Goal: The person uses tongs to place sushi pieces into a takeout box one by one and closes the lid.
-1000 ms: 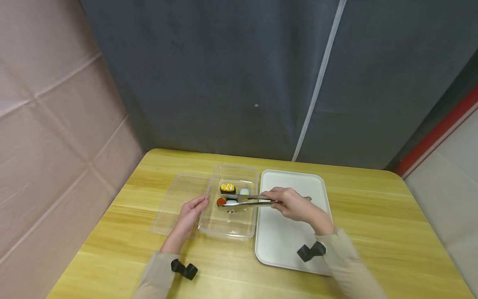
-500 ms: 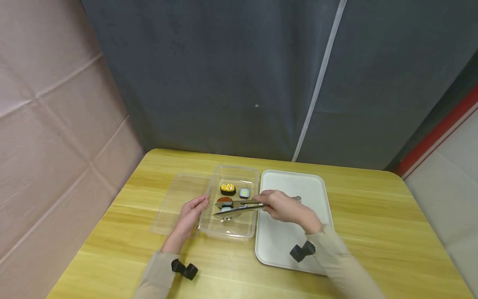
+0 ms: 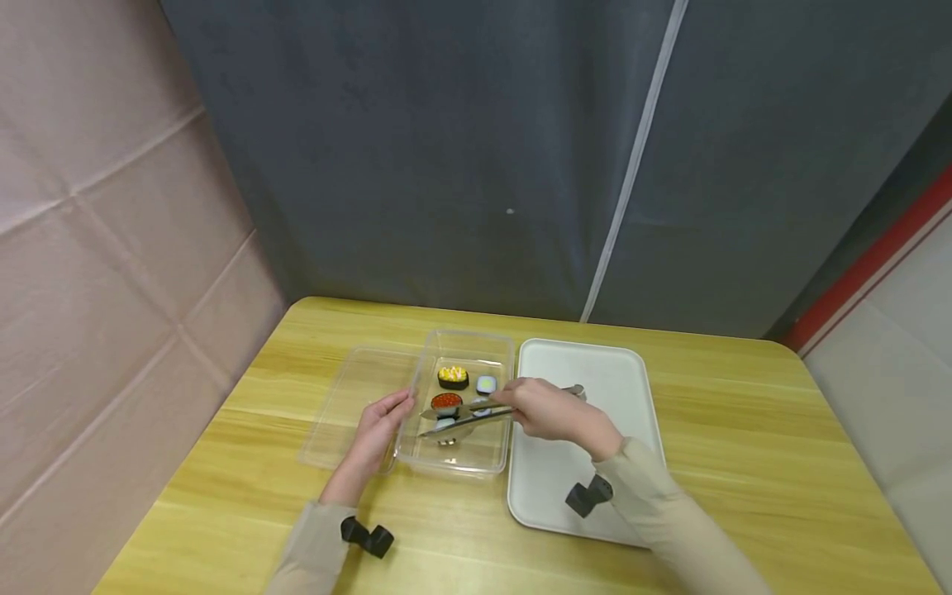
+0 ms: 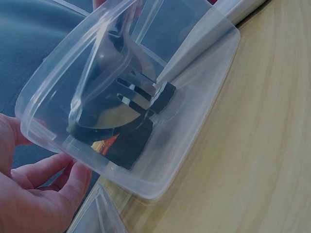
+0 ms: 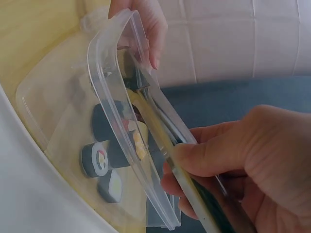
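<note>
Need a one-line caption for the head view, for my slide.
Right hand reaches tongs into a clear box of sushi pieces while the left hand steadies its side, beside a white tray.

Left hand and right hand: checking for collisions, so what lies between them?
In the head view, the clear container holding sushi pieces sits between left hand and right hand.
</note>
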